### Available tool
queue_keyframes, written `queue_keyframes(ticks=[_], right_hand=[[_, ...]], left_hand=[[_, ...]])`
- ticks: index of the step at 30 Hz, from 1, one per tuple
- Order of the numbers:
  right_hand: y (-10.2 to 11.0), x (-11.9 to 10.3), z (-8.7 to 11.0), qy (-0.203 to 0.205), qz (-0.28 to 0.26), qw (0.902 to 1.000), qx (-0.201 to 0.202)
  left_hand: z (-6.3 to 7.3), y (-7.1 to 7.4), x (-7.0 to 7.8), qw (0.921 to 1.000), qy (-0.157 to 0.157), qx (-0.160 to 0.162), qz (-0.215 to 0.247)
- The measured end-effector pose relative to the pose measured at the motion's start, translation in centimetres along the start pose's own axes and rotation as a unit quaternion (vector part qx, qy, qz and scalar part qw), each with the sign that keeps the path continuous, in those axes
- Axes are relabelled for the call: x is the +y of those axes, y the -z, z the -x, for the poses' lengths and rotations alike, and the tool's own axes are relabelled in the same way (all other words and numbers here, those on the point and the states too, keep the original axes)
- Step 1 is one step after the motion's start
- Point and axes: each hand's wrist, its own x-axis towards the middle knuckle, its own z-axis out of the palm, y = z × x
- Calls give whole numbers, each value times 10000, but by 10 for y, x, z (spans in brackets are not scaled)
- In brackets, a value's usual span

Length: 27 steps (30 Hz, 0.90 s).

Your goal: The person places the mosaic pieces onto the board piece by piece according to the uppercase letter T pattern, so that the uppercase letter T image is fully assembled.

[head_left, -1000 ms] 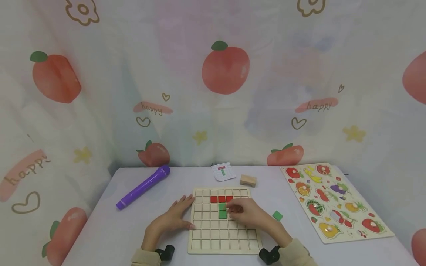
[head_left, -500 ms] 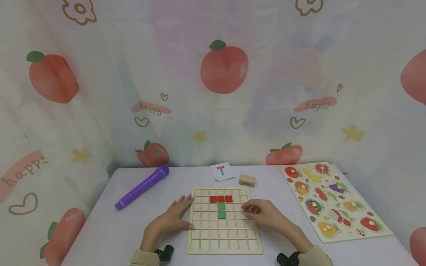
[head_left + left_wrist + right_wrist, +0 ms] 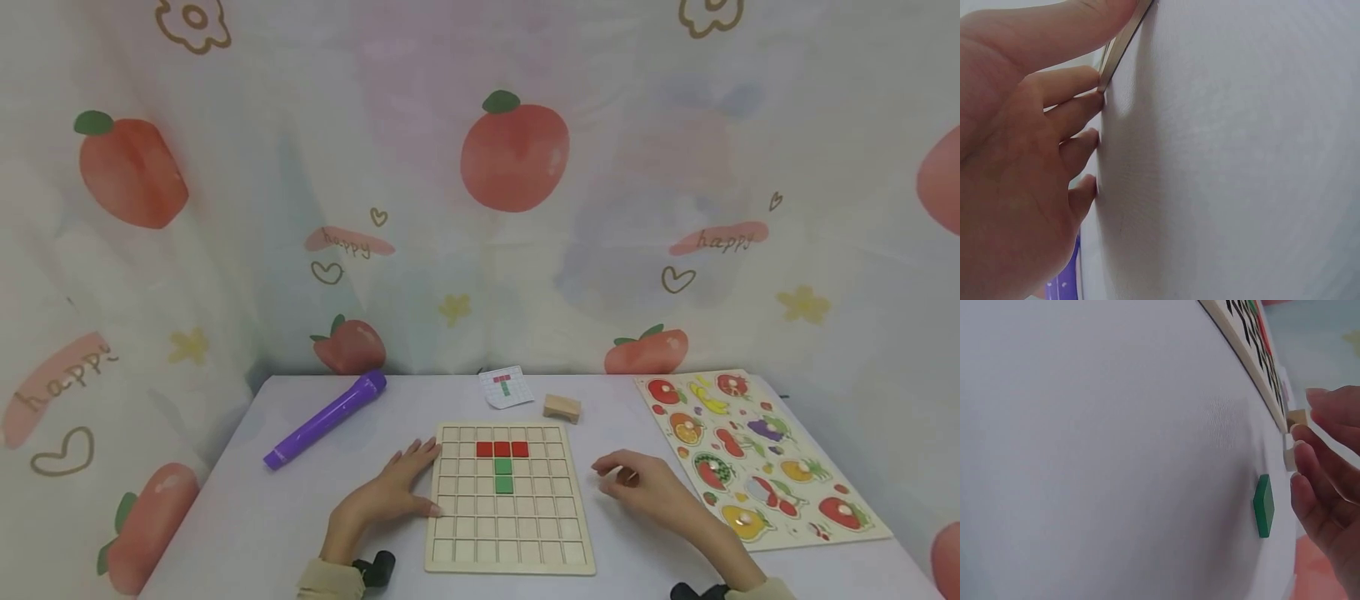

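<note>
A wooden grid board [image 3: 465,533] lies in front of me. Three red tiles [image 3: 502,449] form a row on it, with two green tiles [image 3: 504,484] in a column below the middle one. My left hand [image 3: 386,493] rests at the board's left edge, thumb and fingertips touching it, as the left wrist view also shows. To the right of the board, my right hand [image 3: 648,487] hovers over the table with fingers loosely bent and nothing visible between them. In the right wrist view a loose green tile [image 3: 1264,506] lies on the tabletop, just below those fingers.
A purple toy microphone [image 3: 326,421] lies at the back left. Behind the board are a printed pattern card [image 3: 506,387] and a small wooden block [image 3: 562,407]. A fruit puzzle board [image 3: 783,542] covers the table's right side. Patterned cloth [image 3: 420,275] hangs behind.
My right hand has moved right, away from the green tiles and off the board, to over the loose green tile. The left hand stays at the board's edge.
</note>
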Motion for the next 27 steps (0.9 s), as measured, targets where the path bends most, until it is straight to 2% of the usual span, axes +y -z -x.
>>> queue_keyframes(ticks=[6, 16, 23, 27], right_hand=[[8, 10, 7, -412, 18, 9991, 26], [18, 21, 11, -646, -28, 9979, -37], [20, 26, 10, -623, 23, 9980, -125], [19, 29, 10, -790, 75, 9967, -140]], left_hand=[[-1, -1, 0, 10000, -19, -38, -51], [-2, 0, -2, 10000, 53, -48, -38], [-3, -2, -5, 9999, 87, -59, -92], [-4, -3, -5, 9999, 80, -56, -63]])
